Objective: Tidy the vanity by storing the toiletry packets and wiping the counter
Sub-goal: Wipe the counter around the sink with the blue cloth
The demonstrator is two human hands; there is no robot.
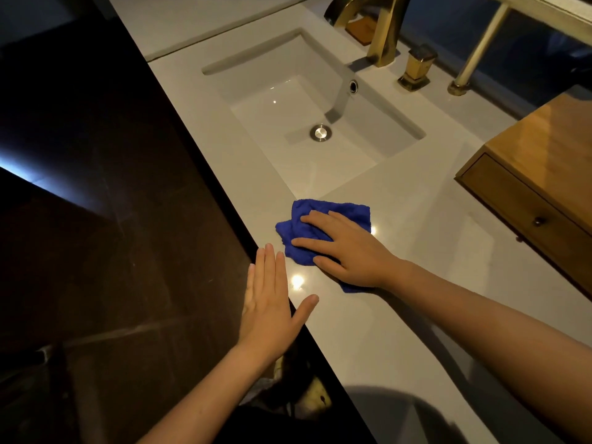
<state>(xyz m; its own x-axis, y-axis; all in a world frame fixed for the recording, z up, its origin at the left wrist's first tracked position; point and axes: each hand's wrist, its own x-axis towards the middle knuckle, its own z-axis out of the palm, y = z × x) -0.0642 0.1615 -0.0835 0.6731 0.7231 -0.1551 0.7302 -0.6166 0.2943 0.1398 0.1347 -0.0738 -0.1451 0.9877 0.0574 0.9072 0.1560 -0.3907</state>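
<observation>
A crumpled blue cloth (302, 224) lies on the white counter (400, 200) just in front of the sink. My right hand (349, 251) presses flat on top of the cloth, fingers spread, covering its near half. My left hand (272, 302) hovers flat at the counter's front edge, fingers straight and together, thumb out, holding nothing. No toiletry packets are in view.
A white rectangular sink (307, 97) with a steel drain (320, 133) sits beyond the cloth. A gold faucet (384, 30) and gold handle (416, 68) stand behind it. A wooden drawer box (541, 161) with its drawer closed rests at the right. Dark floor lies left of the counter edge.
</observation>
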